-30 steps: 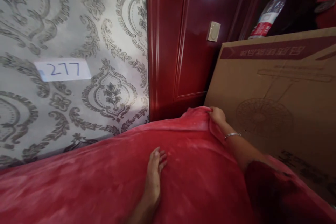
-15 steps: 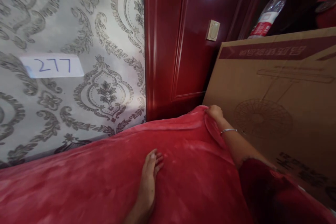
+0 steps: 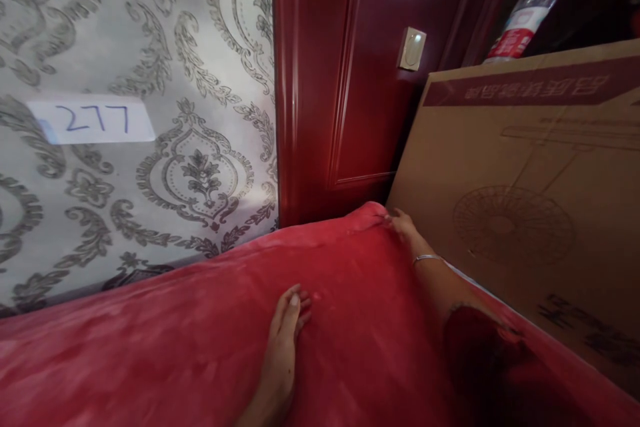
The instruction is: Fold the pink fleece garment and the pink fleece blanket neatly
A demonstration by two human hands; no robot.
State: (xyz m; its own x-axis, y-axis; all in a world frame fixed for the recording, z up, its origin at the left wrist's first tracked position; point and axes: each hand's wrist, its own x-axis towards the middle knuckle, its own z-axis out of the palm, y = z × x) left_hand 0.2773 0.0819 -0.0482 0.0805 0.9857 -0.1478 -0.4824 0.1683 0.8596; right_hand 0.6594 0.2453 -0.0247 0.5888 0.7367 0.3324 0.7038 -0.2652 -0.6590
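Head view: the red blanket (image 3: 175, 340) is lying spread over the bed, filling the lower part of the frame from the left edge to the right. Your left hand (image 3: 283, 340) is lying flat on it near the middle, palm down, fingers (image 3: 293, 303) stretched out and close together, gripping nothing. Your right hand (image 3: 403, 225) is reaching to the blanket's far corner beside the box (image 3: 540, 200); it is touching the fabric there, but you cannot tell whether the fingers are pinching it. A bracelet (image 3: 426, 258) is sitting on that wrist. The box is leaning just beside the blanket's right edge. Behind the corner a red door (image 3: 350, 80) is standing, carrying a switch (image 3: 411, 49). A bottle (image 3: 530, 10) is showing above the box. Left of the door, patterned wallpaper (image 3: 200, 47) is bearing a label (image 3: 93, 120) reading 277.
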